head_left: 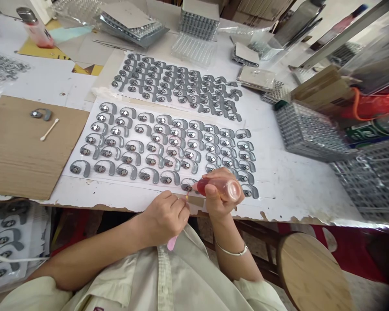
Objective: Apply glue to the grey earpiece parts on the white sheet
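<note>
- Indoors, seated at a white worktop [272, 190] with a chipped front edge, near a brown cardboard sheet [29, 151] and a round wooden stool [314, 272].
- Grips a pink-handled stick [172, 243] in the curled fingers of the left hand [168, 216], back of the hand upward.
- Holds a squeeze bottle [221, 189] on its side in the closed fingers of the right hand [218, 203], above the worktop's front edge.
- Points its nozzle at a grey hook-shaped piece [189, 185] in the front row, close to the stick's yellow tip (touching or apart, cannot tell).
- Looks translucent, with reddish liquid inside.
</note>
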